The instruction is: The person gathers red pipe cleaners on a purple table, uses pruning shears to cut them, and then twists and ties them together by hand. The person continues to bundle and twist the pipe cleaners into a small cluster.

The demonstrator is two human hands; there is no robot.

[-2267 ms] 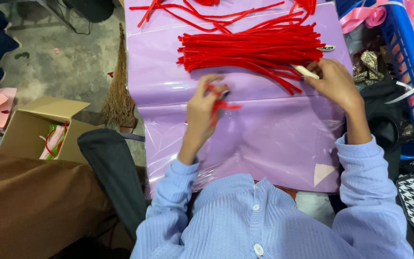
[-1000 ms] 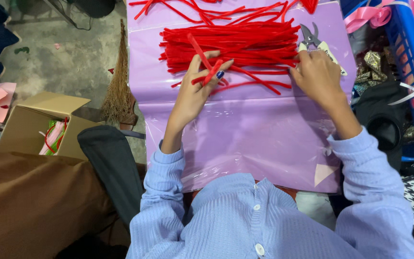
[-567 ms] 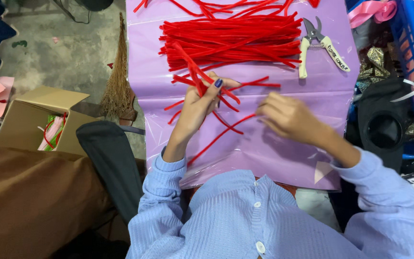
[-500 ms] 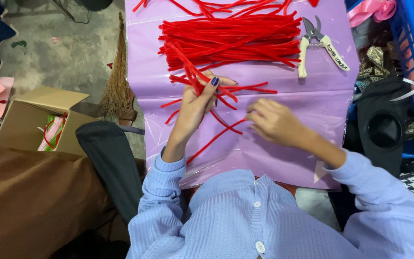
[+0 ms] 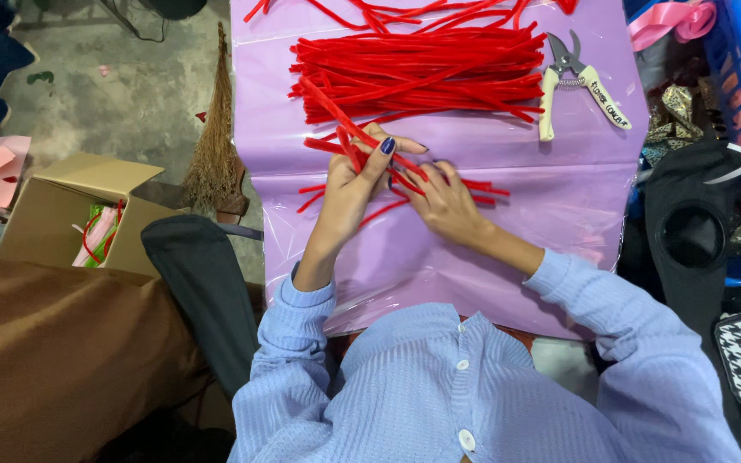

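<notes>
**A few red stems in hand, the big pile still waiting**

The left hand (image 5: 355, 184) holds a small bunch of red fuzzy stems (image 5: 349, 141), its fingers curled and pinching them so that the longer ends stick up and away past the fingertips. The right hand (image 5: 443, 201) lies just beside it, fingers pressed down and slightly spread over several short red pieces (image 5: 473, 184) that fan out from under them on the purple plastic sheet (image 5: 559, 223); whether it pinches any of them I cannot tell.

Beyond the fingertips of both hands lies the large pile of long red stems (image 5: 422, 77), well apart from the hands. Past the right hand's fingers, at the pile's end, rest white-handled cutters (image 5: 569, 77), untouched.

Judging by this, only a small share is gathered or cut; most of the pile remains to be worked.
</notes>
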